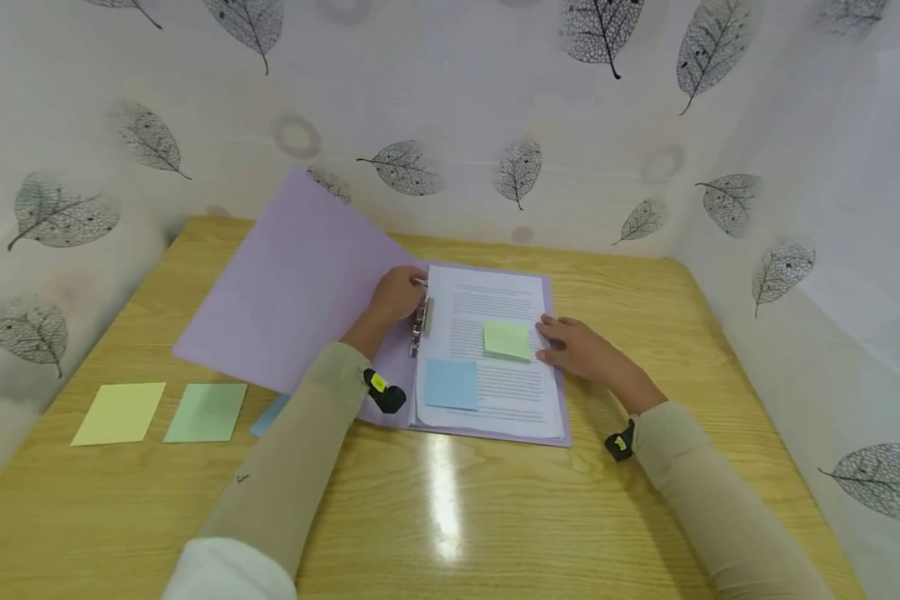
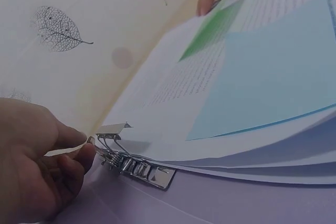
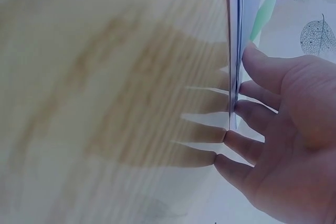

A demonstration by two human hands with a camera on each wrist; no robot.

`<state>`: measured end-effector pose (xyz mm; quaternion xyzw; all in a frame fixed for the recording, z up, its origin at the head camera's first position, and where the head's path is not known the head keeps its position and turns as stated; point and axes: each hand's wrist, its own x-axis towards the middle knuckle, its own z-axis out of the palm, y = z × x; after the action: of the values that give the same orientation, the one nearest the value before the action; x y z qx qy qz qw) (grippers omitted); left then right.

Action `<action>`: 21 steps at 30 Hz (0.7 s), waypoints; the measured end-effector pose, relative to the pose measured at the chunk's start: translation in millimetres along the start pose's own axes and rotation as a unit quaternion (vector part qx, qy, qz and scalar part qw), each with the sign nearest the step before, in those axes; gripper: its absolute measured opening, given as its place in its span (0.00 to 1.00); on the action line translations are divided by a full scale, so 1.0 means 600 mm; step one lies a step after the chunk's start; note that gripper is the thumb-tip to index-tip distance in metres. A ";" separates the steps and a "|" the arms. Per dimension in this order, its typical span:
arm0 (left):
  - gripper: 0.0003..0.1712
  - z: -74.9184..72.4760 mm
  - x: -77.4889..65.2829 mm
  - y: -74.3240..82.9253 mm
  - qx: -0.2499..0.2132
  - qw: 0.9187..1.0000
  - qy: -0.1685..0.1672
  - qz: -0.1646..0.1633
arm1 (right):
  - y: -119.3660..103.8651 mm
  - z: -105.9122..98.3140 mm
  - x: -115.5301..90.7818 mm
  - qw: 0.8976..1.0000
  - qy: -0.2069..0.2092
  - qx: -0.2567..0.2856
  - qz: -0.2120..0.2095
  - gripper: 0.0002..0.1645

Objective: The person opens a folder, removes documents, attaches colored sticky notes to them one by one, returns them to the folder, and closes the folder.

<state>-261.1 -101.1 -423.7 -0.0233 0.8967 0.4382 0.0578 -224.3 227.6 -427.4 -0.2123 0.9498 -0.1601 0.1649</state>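
Note:
A lilac ring folder lies spread on the table, its cover raised at an angle on the left. Printed sheets rest in its right half, bearing a green sticky note and a blue sticky note. Along the spine runs a metal lever clip. My left hand pinches the far end of this clip between thumb and fingers. At the right edge of the sheets, my right hand touches with fingers spread and nearly straight, thumb over the page side.
On the wooden table, a yellow note and a green note lie to the left. A blue note shows partly behind my left sleeve. Leaf-patterned cloth hangs behind the table and along its sides.

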 end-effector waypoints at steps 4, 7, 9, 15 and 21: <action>0.21 -0.002 0.000 -0.007 -0.018 1.000 0.008 0.010 | -0.002 0.000 0.001 1.000 0.000 0.002 -0.004 0.40; 0.21 -0.003 -0.003 -0.012 -0.042 0.999 0.001 0.011 | -0.003 0.001 0.001 1.000 0.001 0.002 -0.006 0.39; 0.20 -0.005 -0.006 -0.016 -0.064 0.998 -0.005 0.011 | -0.002 0.002 0.001 1.000 0.001 0.004 -0.005 0.39; 0.18 -0.013 -0.021 -0.028 -0.111 0.993 -0.025 0.025 | -0.003 0.001 0.000 1.000 0.001 0.000 -0.002 0.39; 0.18 -0.017 -0.045 -0.033 -0.123 0.991 -0.043 0.037 | -0.004 0.001 -0.002 1.000 0.005 -0.002 -0.006 0.39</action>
<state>-233.4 -121.5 -429.6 0.0218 0.8327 0.5480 0.0764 -222.5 226.0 -426.9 -0.2178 0.9495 -0.1604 0.1591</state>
